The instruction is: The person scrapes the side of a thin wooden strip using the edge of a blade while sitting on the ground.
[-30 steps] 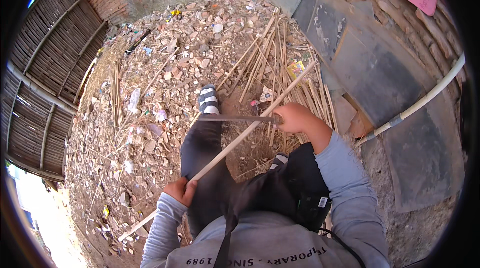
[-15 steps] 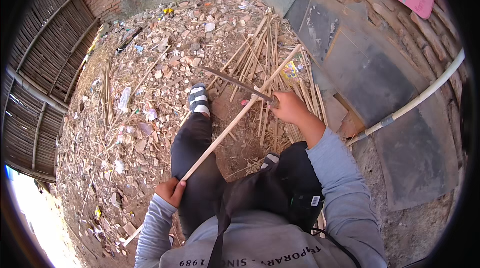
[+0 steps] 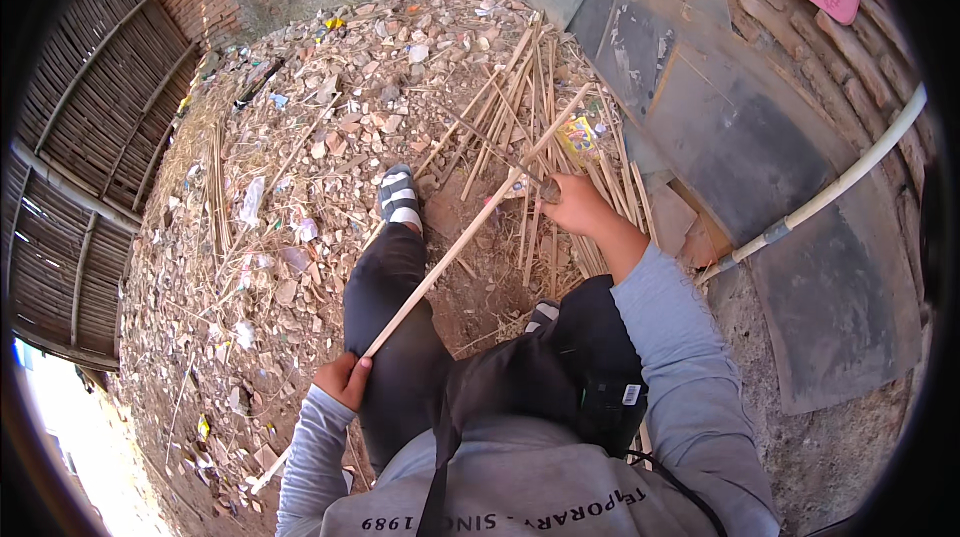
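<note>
A long pale bamboo strip (image 3: 455,249) slants from my left thigh up toward the far right. My left hand (image 3: 343,380) is closed round its near end, thumb on top, beside my left knee. My right hand (image 3: 581,206) is closed round the handle end of a long knife (image 3: 482,137) with a narrow dark blade. The blade crosses the strip near its far part and shows almost edge-on, its tip pointing far left. The handle itself is mostly covered by my fingers. Whether the blade bites into the strip, I cannot tell.
Several loose bamboo strips (image 3: 510,117) lie in a pile beyond my feet. Broken brick and litter (image 3: 310,157) cover the ground. Dark flat panels (image 3: 740,167) and a pale pole (image 3: 830,199) stand on the right; a woven bamboo wall (image 3: 90,87) rises on the left.
The knife's blade has turned from showing its flat side to nearly edge-on, its tip now farther from me. My right hand has shifted slightly away; my left hand stays on the strip.
</note>
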